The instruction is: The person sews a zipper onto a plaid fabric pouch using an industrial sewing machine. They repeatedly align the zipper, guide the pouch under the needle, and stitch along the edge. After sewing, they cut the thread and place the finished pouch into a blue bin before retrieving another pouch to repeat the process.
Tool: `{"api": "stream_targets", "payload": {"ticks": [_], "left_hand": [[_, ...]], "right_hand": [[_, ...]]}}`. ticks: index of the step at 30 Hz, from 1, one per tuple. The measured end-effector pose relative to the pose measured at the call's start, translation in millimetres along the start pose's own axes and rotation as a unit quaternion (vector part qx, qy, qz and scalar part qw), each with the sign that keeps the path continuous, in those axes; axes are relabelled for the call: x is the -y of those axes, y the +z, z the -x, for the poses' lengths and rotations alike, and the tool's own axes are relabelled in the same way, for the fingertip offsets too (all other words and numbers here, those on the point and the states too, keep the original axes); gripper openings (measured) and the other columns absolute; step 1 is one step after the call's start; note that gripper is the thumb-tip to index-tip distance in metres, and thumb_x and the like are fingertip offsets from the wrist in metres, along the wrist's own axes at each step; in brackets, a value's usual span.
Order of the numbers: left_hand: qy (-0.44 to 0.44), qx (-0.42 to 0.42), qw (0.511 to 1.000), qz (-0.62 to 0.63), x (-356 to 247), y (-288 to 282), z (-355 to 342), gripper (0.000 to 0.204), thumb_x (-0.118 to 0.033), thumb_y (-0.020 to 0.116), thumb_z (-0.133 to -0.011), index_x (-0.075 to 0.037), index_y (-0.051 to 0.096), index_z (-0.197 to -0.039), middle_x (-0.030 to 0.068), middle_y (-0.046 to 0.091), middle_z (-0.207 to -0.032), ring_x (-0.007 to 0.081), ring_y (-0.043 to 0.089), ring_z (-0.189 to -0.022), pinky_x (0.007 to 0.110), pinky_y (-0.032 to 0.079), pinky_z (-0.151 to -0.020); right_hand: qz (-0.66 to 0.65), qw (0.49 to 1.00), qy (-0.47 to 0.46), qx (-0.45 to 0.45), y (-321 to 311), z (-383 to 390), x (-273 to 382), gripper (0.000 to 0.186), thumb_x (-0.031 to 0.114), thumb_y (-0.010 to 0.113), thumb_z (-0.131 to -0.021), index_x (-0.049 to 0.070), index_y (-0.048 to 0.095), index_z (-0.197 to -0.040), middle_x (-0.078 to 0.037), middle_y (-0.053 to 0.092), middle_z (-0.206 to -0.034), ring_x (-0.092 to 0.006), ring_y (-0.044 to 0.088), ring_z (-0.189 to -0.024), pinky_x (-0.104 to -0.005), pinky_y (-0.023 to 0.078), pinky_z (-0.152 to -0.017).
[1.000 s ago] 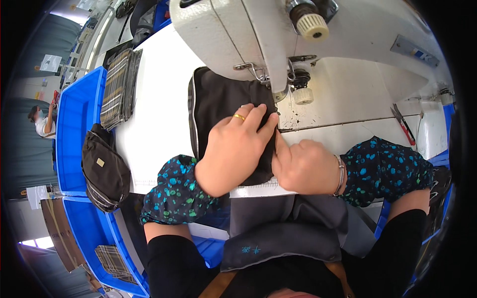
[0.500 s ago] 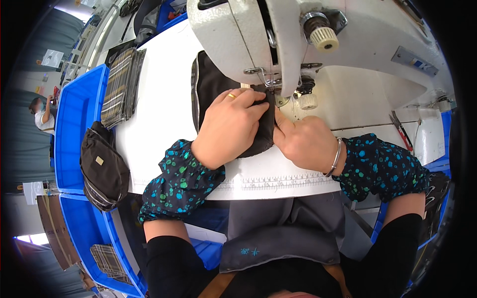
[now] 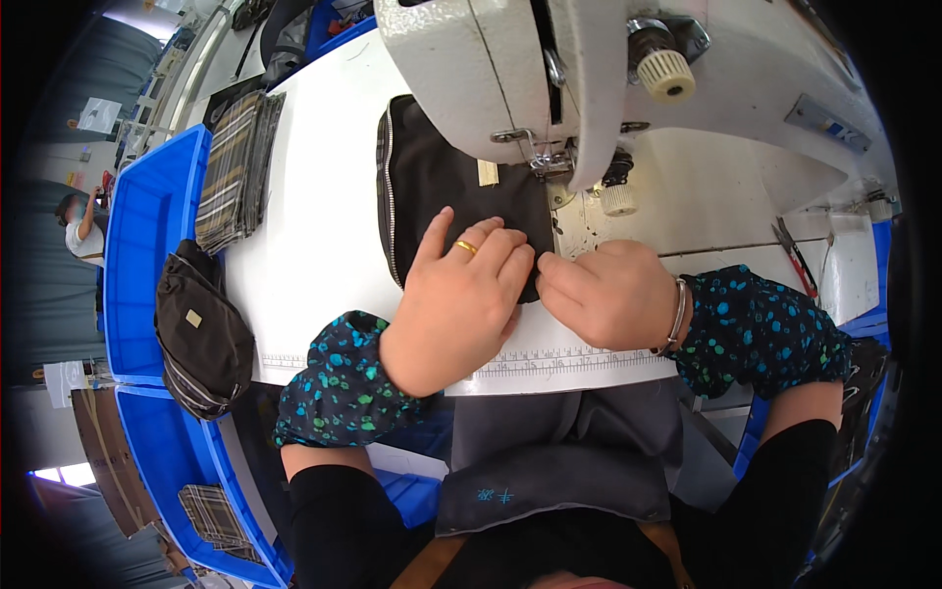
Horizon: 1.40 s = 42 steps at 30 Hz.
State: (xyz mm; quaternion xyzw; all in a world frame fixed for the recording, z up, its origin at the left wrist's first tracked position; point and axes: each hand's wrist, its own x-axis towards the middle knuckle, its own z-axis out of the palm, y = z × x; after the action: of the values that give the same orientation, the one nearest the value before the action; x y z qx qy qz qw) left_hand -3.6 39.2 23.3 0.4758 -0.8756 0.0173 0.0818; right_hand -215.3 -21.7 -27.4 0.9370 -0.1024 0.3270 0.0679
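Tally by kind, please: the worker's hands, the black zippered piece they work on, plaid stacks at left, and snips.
Left hand, right hand: 2
Black zippered piece: 1
Upper plaid stack, lower plaid stack: 2
Snips: 1
Total: 6

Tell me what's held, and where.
The right hand seems to pinch the black cloth near its close right corner; the left hand lies on top.

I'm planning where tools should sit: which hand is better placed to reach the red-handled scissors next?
Probably the right. The right hand is at the edge of the black bag, nearer the scissors. The left hand lies on the bag, farther off, with the right hand in between.
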Motion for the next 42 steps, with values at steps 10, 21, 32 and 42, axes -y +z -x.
{"api": "stream_targets", "payload": {"ticks": [10, 21, 32, 42], "left_hand": [[0.007, -0.049, 0.999, -0.007, -6.5, 9.0, -0.7, 0.018, -0.014, 0.066, -0.08, -0.01, 0.069, -0.098, 0.0019, 0.064, -0.097, 0.0205, 0.065, -0.098, 0.045, 0.05, -0.103], [0.031, -0.097, 0.994, 0.033, -4.2, 8.7, -2.1, 0.029, -0.006, 0.072, -0.068, -0.009, 0.076, -0.097, -0.0002, 0.071, -0.093, 0.0205, 0.067, -0.085, 0.04, 0.056, -0.092], [0.023, -0.119, 0.992, 0.037, 6.8, 17.1, -11.7, 0.031, -0.007, 0.073, -0.066, -0.009, 0.079, -0.096, -0.0004, 0.072, -0.092, 0.0219, 0.067, -0.086, 0.038, 0.056, -0.088], [0.027, -0.141, 0.989, 0.026, 28.2, 31.3, -26.8, 0.024, -0.01, 0.069, -0.077, -0.008, 0.079, -0.098, 0.0003, 0.069, -0.094, 0.0218, 0.064, -0.096, 0.041, 0.051, -0.101]], "right_hand": [[0.044, 0.999, 0.014, 0.004, -1.6, 6.3, 12.8, 0.01, 0.015, 0.068, -0.074, 0.006, 0.067, -0.076, -0.01, 0.067, -0.091, -0.0131, 0.056, -0.059, -0.027, 0.041, -0.051], [0.062, 0.998, 0.008, 0.026, -9.6, 5.8, 13.6, 0.014, 0.014, 0.068, -0.07, 0.011, 0.055, -0.064, 0.0, 0.044, -0.068, -0.0127, 0.049, -0.054, -0.0278, 0.039, -0.049], [0.053, 0.998, 0.029, 0.026, 8.0, 6.6, 1.5, 0.01, 0.013, 0.069, -0.072, 0.009, 0.061, -0.069, -0.001, 0.049, -0.065, -0.0151, 0.057, -0.053, -0.0312, 0.044, -0.049], [0.042, 0.992, 0.1, 0.056, 8.4, -1.6, -18.2, 0.008, 0.012, 0.069, -0.075, 0.008, 0.067, -0.08, -0.003, 0.06, -0.07, -0.0198, 0.066, -0.058, -0.0354, 0.05, -0.052]]}}
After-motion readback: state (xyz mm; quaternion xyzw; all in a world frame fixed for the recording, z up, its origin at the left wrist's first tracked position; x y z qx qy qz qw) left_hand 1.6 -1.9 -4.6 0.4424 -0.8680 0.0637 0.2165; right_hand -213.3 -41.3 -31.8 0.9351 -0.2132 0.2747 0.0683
